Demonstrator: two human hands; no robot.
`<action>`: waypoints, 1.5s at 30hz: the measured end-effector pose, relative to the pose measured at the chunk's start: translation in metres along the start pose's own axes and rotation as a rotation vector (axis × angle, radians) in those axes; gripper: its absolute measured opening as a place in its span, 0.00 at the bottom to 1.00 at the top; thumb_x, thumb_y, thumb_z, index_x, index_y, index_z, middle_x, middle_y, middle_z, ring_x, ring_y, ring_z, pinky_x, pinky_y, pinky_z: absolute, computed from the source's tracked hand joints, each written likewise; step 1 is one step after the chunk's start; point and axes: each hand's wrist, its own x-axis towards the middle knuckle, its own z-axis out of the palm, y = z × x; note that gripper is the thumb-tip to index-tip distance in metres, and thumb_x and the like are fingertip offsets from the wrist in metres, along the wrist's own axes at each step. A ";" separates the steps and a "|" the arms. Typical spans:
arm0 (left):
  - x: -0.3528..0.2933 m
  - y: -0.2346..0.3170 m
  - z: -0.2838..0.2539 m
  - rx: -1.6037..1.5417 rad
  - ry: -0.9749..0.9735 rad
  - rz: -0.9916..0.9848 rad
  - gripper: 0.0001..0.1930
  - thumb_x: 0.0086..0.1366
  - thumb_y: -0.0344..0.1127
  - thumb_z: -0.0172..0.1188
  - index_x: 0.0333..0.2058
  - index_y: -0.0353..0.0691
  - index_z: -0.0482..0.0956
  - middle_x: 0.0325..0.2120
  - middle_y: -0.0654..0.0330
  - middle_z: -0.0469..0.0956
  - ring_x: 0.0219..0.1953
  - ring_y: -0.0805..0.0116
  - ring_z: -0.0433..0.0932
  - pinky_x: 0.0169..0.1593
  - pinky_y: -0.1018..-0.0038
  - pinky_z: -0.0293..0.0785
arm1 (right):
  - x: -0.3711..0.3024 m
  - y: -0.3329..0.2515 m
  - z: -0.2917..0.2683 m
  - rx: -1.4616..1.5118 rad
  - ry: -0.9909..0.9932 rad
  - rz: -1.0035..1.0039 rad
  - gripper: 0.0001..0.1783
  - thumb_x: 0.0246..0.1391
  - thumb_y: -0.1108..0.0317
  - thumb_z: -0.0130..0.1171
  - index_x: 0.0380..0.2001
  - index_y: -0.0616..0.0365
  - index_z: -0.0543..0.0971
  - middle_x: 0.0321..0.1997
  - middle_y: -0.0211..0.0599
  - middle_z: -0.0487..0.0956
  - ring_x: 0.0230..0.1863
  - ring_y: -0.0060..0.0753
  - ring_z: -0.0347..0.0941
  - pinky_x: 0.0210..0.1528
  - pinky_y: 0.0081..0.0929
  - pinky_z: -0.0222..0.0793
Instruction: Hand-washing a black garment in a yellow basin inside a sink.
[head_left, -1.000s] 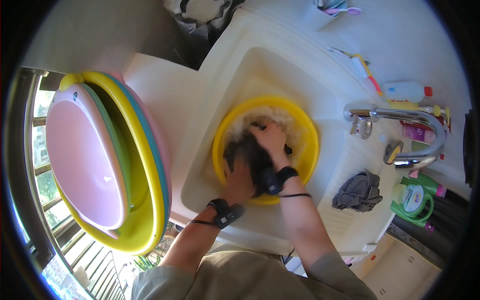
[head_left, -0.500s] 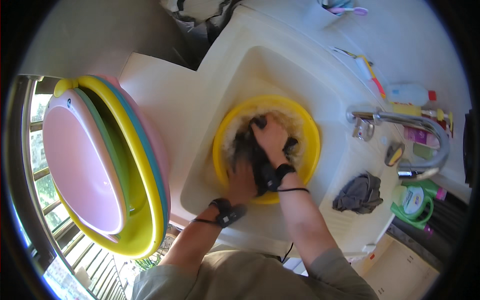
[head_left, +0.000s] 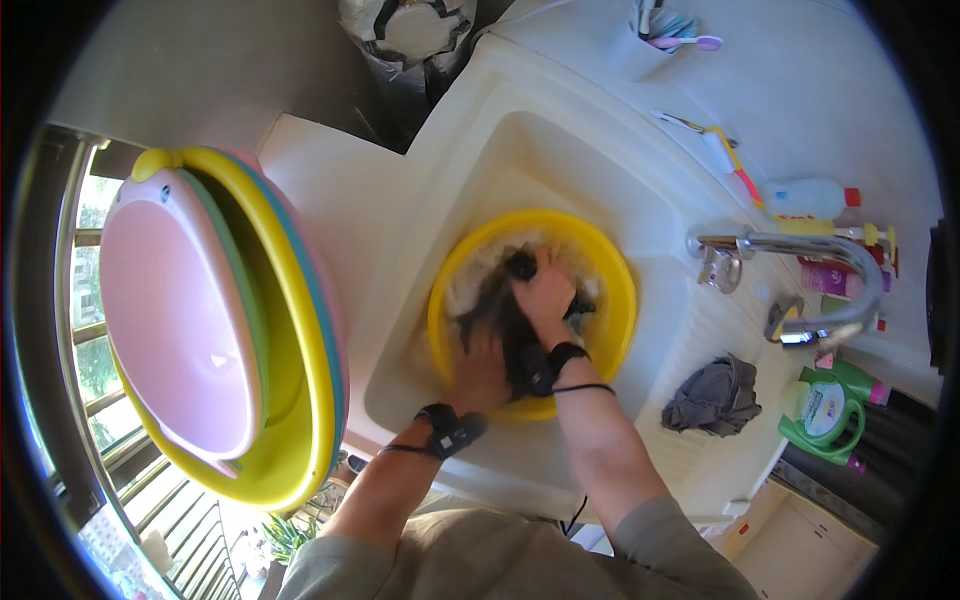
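Observation:
A yellow basin (head_left: 622, 330) stands in the white sink, with foamy, cloudy water in it. In the basin a wet black cloth (head_left: 505, 310) is bunched up; I cannot make out what kind of garment it is. My right hand (head_left: 546, 298) is closed around the upper part of this cloth, and a dark bulge of it sticks out by the thumb. Lower and to the left, my left hand (head_left: 480, 372) lies against the cloth near the basin's near rim, its fingers smeared by motion. Both wrists wear black straps with small devices.
A chrome faucet (head_left: 810, 245) arches over the right side of the sink (head_left: 540, 150). On the ribbed ledge lies a crumpled dark grey cloth (head_left: 713, 396), near a green detergent bottle (head_left: 828, 415). Several nested plastic tubs (head_left: 180, 320) lean at left. A cup (head_left: 640, 50) holds toothbrushes.
The view has shifted slightly, so the sink and basin appear a little lower. My left hand is blurred in both frames over the black cloth; my right hand still grips it.

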 end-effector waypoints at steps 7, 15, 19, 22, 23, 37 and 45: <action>0.002 -0.022 -0.011 -0.340 0.015 -0.156 0.41 0.46 0.42 0.72 0.59 0.37 0.67 0.55 0.45 0.70 0.60 0.48 0.65 0.65 0.45 0.50 | -0.034 -0.003 -0.120 1.238 0.085 0.123 0.21 0.53 0.58 0.68 0.44 0.62 0.80 0.41 0.35 0.82 0.41 0.33 0.79 0.47 0.28 0.72; 0.004 -0.014 -0.026 -1.073 0.120 0.057 0.39 0.48 0.44 0.73 0.57 0.36 0.69 0.50 0.44 0.74 0.52 0.48 0.76 0.58 0.58 0.70 | -0.060 -0.005 -0.201 1.236 0.183 -0.040 0.13 0.56 0.63 0.65 0.37 0.61 0.79 0.35 0.26 0.79 0.37 0.22 0.76 0.41 0.24 0.72; 0.008 0.004 -0.045 -0.533 -0.290 -0.350 0.40 0.49 0.44 0.72 0.59 0.35 0.67 0.54 0.41 0.70 0.48 0.46 0.77 0.51 0.62 0.77 | -0.062 -0.006 -0.164 0.344 0.392 -0.397 0.23 0.30 0.65 0.75 0.36 0.49 0.80 0.32 0.41 0.80 0.38 0.51 0.76 0.41 0.41 0.71; 0.005 0.011 -0.059 -0.349 -0.228 -0.207 0.43 0.46 0.42 0.70 0.62 0.34 0.65 0.58 0.38 0.64 0.54 0.43 0.72 0.57 0.58 0.72 | -0.084 0.005 -0.104 0.135 0.105 -0.395 0.29 0.31 0.59 0.76 0.43 0.46 0.79 0.56 0.45 0.72 0.59 0.56 0.66 0.50 0.52 0.68; 0.003 0.003 -0.037 -0.207 -0.085 -0.088 0.45 0.45 0.42 0.70 0.63 0.34 0.64 0.59 0.38 0.63 0.58 0.41 0.68 0.60 0.55 0.66 | -0.095 0.002 -0.081 0.067 0.109 -0.387 0.34 0.33 0.56 0.76 0.49 0.43 0.77 0.62 0.47 0.64 0.64 0.60 0.58 0.53 0.57 0.65; 0.007 0.006 0.033 0.107 0.177 0.081 0.34 0.56 0.42 0.55 0.60 0.32 0.68 0.59 0.42 0.67 0.65 0.45 0.61 0.67 0.48 0.51 | 0.022 0.036 -0.038 0.343 -0.120 0.053 0.37 0.37 0.54 0.74 0.53 0.57 0.77 0.42 0.55 0.80 0.49 0.54 0.76 0.56 0.41 0.71; 0.006 -0.009 0.028 -0.438 -0.042 -0.044 0.34 0.58 0.37 0.55 0.62 0.29 0.63 0.64 0.40 0.58 0.66 0.42 0.58 0.66 0.45 0.53 | -0.074 0.008 -0.022 -0.138 0.005 -0.293 0.55 0.33 0.58 0.76 0.68 0.36 0.60 0.62 0.58 0.65 0.65 0.63 0.60 0.63 0.50 0.61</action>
